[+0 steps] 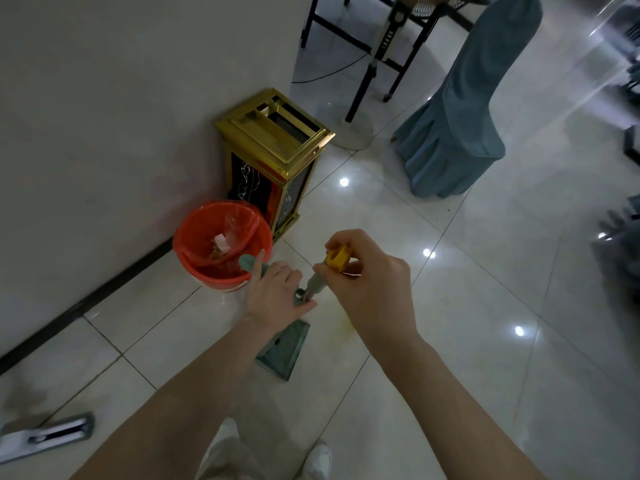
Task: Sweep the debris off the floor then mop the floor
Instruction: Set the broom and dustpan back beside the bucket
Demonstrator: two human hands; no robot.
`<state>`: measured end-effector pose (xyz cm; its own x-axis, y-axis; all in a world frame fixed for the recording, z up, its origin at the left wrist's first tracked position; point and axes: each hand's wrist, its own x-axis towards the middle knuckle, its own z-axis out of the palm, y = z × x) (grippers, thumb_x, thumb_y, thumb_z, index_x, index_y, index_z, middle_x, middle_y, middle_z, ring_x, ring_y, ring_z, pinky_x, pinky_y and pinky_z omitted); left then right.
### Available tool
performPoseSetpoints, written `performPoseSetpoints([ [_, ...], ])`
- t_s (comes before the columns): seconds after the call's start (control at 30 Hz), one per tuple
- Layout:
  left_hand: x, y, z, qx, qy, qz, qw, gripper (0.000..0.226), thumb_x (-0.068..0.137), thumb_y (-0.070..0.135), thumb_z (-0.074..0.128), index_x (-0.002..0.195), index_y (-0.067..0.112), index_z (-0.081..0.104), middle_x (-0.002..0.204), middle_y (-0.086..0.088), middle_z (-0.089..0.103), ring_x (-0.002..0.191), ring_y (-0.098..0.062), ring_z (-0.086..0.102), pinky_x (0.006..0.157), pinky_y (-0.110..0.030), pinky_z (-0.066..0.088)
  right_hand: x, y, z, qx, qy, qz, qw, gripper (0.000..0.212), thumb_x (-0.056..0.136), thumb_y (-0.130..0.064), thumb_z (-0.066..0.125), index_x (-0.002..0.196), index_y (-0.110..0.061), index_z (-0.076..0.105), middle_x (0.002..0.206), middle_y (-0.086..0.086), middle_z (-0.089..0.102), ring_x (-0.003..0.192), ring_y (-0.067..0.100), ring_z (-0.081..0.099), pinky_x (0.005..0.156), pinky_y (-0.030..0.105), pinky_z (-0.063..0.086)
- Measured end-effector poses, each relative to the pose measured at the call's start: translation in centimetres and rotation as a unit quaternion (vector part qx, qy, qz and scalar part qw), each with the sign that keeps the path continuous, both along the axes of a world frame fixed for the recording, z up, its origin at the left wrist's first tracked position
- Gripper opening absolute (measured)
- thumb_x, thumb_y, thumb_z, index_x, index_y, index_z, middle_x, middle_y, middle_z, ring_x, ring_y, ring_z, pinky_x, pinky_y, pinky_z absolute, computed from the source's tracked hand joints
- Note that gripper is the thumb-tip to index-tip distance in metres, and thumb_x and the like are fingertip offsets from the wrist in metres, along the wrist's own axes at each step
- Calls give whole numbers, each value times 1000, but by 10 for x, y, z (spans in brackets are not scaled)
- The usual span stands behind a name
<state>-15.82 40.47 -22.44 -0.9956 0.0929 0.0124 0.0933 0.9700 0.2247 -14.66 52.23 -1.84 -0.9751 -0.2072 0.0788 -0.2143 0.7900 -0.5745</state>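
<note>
My right hand (pixel 372 282) grips the yellow-capped top of a grey-green broom handle (pixel 337 259) that points down toward the floor. My left hand (pixel 275 294) rests on a second grey-green handle (pixel 250 262), fingers partly spread over it; this appears to be the dustpan's handle. The green dustpan (pixel 285 349) stands on the pale tiled floor (pixel 467 341) just below both hands. A flat mop head (pixel 48 434) lies on the floor at the lower left. The broom's bristles are hidden behind my hands.
A red bucket (pixel 194 233) lined with a red bag holds some litter by the white wall. A gold and black bin (pixel 277 161) stands behind it. A chair in a blue-grey cover (pixel 460 116), a fan stand and black table legs are farther back.
</note>
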Motion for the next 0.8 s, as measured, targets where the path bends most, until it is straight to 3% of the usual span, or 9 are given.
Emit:
performPoseSetpoints([
  [0.27,-5,-3,-5,31,8,5,999,51,76,71,46,94,26,64,91,10,66,104,-16,57,115,-43,-13,-9,-13,3,-15,20,-12,1000,25,80,-27,77,99,-27,61,83,-20,59,66,-14,52,64,-5,41],
  [0.43,-7,-8,-17,44,34,-15,998,44,77,63,53,98,26,65,92,8,66,101,-18,57,111,-48,15,-10,-18,2,-5,34,0,999,25,81,-27,77,101,-25,62,83,-19,60,66,-15,51,63,-5,41],
  [0.53,-6,-8,-19,57,39,-26,997,43,78,57,56,103,23,64,94,5,67,103,-21,58,107,-46,22,-11,-20,0,-9,44,-2,999,26,81,-26,77,102,-23,62,83,-18,60,65,-10,54,63,-4,42],
  [0.63,-2,-4,-18,73,60,-23,995,40,78,50,60,105,21,64,96,5,68,105,-21,59,106,-44,20,-11,-24,0,-9,43,-3,999,26,82,-24,77,103,-22,62,83,-16,60,72,-1,57,63,-2,40],
  [0.8,1,-5,-20,80,21,3,997,41,82,49,49,112,26,61,105,8,66,111,-18,52,110,-41,15,-5,-30,-2,-1,52,13,999,27,82,-22,76,104,-22,61,85,-18,58,75,-1,57,65,-3,39],
])
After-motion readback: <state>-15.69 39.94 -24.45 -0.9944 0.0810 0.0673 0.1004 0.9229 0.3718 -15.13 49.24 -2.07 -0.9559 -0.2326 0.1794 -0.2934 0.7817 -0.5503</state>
